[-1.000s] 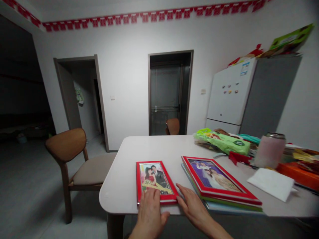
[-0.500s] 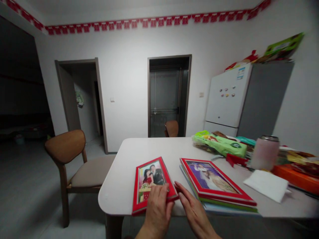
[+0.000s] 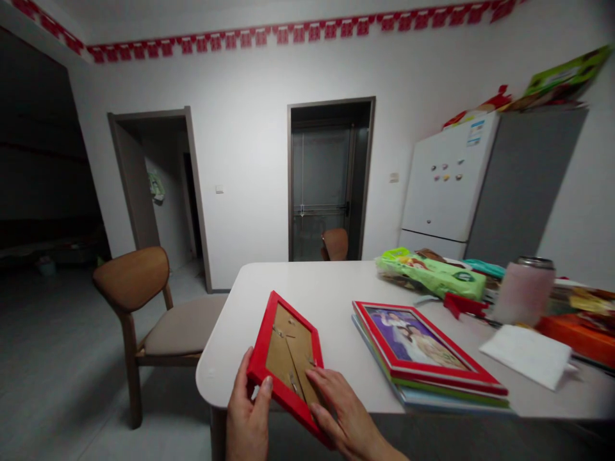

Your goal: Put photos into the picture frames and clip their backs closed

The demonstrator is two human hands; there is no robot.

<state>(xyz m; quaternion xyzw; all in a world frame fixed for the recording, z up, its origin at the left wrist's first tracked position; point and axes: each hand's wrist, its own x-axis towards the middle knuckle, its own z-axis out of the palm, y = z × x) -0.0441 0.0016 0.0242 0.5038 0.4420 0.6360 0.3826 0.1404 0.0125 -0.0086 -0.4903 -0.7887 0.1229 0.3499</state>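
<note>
Tilted above the front edge of the table is a red picture frame (image 3: 294, 349), its brown backing board and small metal clips facing me. My left hand (image 3: 250, 403) grips its lower left side, thumb on the red edge and fingers behind. On the lower right, my right hand (image 3: 343, 416) is closed around the frame's edge, with fingertips lying on the backing. To the right lies another red picture frame (image 3: 427, 342) with a photo of people in white clothes face up. It rests on a stack with green and pale blue edges.
The white table (image 3: 269, 278) has rounded corners. On its right are a green packet (image 3: 437, 275), a pink jar (image 3: 524, 291), white paper (image 3: 528, 355) and an orange box (image 3: 581, 339). A wooden chair (image 3: 132, 278) stands left; a fridge (image 3: 446, 186) is behind.
The picture frame in my hands has been turned over from its photo side to its backing side. My left hand has moved to its left edge, my right hand onto its lower right.
</note>
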